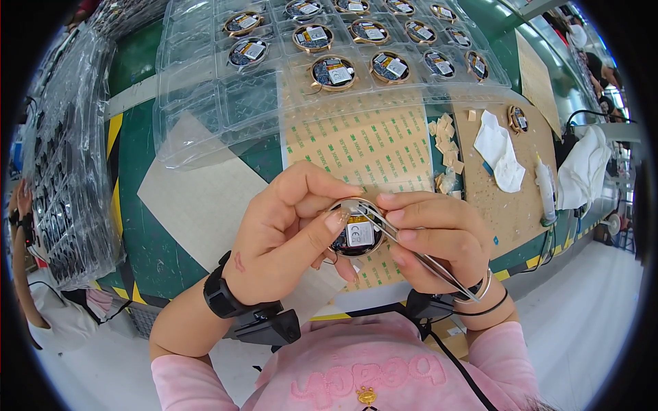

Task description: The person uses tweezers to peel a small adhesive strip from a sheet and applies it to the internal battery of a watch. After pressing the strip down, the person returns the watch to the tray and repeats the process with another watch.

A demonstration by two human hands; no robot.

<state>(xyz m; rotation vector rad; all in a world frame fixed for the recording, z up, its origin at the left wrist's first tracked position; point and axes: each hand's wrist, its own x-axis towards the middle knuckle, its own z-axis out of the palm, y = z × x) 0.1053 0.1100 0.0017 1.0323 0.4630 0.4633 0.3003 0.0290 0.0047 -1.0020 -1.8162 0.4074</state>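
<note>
Between the fingers and thumb of my left hand [281,233] is a round smartwatch case [360,234], its inside facing up with a silver battery and orange flex strip showing. My right hand [439,229] is closed on metal tweezers [428,260], whose tips reach into the upper part of the case. My left thumb presses near the case's upper left rim, close to those tips. What the tips touch is too small to make out. Beneath both hands lies a tan adhesive sheet [356,147] with green print.
Beyond the sheet, a clear plastic tray [199,130] holds several open watch cases. On the right, a brown board [528,198] bears a white cloth [499,154], a single watch case [517,119] and small tan squares [445,140]. Stacked trays [68,157] stand far left.
</note>
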